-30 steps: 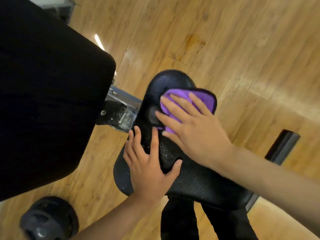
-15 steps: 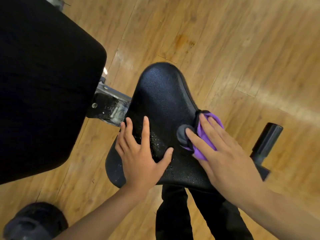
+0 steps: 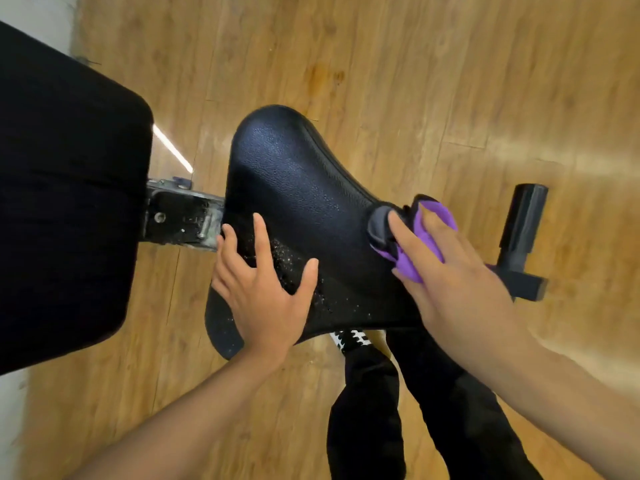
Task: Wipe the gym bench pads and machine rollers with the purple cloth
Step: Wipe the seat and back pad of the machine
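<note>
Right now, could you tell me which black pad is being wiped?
The tapered seat pad, where the purple cloth is; the larger left pad is untouched.

Black seat pad (image 3: 294, 188); purple cloth (image 3: 429, 233); honey-brown wood-grain floor (image 3: 450, 81); black-and-white patterned shoe (image 3: 349, 339).

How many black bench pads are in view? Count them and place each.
2. A large pad fills the left edge; a seat pad sits centre, under the left hand and right hand. Others may lie outside the frame.
</note>
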Tool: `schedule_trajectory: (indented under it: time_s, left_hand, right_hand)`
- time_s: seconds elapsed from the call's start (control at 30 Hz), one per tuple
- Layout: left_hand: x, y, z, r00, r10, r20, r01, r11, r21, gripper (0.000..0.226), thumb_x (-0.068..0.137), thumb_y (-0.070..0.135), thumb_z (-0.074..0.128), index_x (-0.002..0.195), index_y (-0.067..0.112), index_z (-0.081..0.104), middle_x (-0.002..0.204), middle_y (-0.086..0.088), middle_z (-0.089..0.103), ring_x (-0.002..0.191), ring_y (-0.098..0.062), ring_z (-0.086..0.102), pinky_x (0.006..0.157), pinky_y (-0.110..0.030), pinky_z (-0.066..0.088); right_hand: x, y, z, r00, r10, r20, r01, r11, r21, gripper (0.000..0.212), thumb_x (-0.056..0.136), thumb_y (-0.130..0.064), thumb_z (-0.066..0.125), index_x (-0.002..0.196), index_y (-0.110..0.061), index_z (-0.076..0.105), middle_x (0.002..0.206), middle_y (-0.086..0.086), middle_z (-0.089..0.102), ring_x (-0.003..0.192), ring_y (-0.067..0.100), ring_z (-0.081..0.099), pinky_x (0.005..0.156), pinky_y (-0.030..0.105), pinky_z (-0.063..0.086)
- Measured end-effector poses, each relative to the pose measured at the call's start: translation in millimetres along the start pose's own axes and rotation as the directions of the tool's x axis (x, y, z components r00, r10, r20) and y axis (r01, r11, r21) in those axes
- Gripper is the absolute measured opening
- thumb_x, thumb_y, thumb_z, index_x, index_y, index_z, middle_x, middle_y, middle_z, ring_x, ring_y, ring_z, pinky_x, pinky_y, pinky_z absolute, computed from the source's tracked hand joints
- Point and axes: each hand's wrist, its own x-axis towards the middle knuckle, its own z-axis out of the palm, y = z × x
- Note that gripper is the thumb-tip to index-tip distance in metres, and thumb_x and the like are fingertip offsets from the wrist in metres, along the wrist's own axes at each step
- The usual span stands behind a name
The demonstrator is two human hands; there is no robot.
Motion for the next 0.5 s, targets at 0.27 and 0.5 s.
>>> schedule_trajectory:
  time_s: [0.27,0.5]
  left_hand:
    - [-7,-5,1,0.999,0.024,-0.035,-0.025,0.999,-0.035,0.087,0.092,0.072,0.042,0.165,0.026,0.027,0.165,-0.021,0.023,0.152,-0.038,0.024,0.121,-0.06,0.022]
    - [-3,-2,1,0.997,0.029,-0.069,-0.031,0.999,-0.042,0.085,0.092,0.069,0.044,0.164,0.025,0.03,0.162,-0.023,0.027,0.149,-0.04,0.028,0.117,-0.062,0.026]
  right_hand:
    - [126,-2,19,0.956,-0.189,0.224,0.069,0.889,0.454,0.059,0.107,-0.038,0.047,0.162,-0.026,0.025,0.158,0.004,0.045,0.142,0.025,0.043,0.114,0.034,0.034]
    - [0,23,13,0.996,-0.083,-0.035,0.09,0.915,0.394,0.054,0.104,-0.03,0.053,0.156,-0.023,0.041,0.161,0.005,0.038,0.147,0.024,0.036,0.117,0.037,0.036]
